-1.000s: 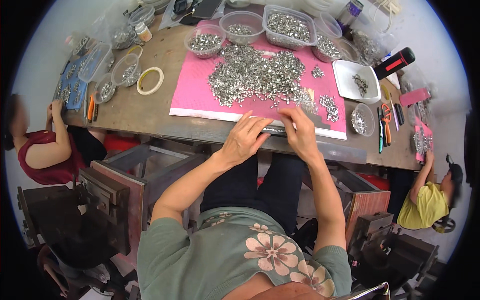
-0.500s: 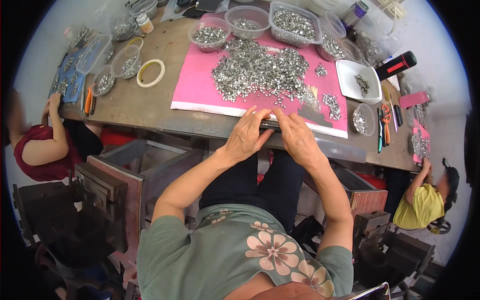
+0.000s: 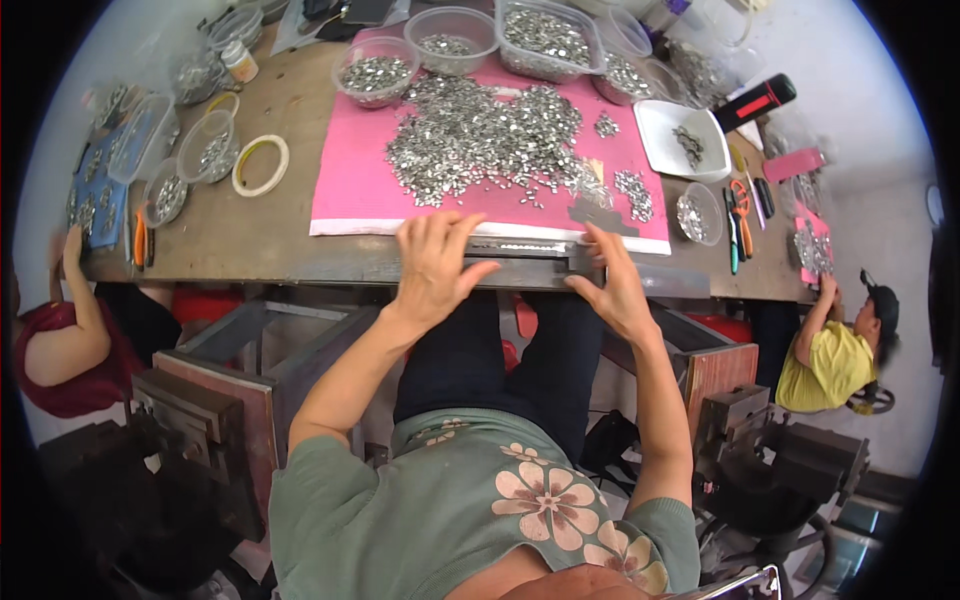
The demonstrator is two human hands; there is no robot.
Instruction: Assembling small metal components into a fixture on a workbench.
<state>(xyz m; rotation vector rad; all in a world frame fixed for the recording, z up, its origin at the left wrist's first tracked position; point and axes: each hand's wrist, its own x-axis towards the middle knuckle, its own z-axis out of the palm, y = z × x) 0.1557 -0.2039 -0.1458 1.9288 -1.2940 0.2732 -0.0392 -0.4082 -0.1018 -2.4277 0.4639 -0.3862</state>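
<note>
Along the table's front edge lies a narrow metal bar (image 3: 522, 247) with a row of small silver pieces on it. My left hand (image 3: 432, 265) is over the bar's left end, fingers stretched and thumb spread. At the other end, the thumb and fingers of my right hand (image 3: 620, 280) close around a dark metal block (image 3: 582, 262). Just beyond both hands, a large heap of small silver metal pieces (image 3: 480, 140) covers a pink mat (image 3: 345, 190). A smaller pile (image 3: 633, 195) sits on the mat at right, beside a flat grey plate (image 3: 603, 219).
Clear tubs (image 3: 375, 72) of silver pieces line the back. A white dish (image 3: 683, 140), orange-handled pliers (image 3: 740, 205) and a round tub (image 3: 697, 215) stand at right. A tape roll (image 3: 261, 165) lies left. Co-workers sit at both sides, in red (image 3: 75, 350) and yellow (image 3: 828, 360).
My hands have moved apart from their close position over the bar, uncovering its row of silver pieces. The whole view has shifted, so the table appears farther left and higher.
</note>
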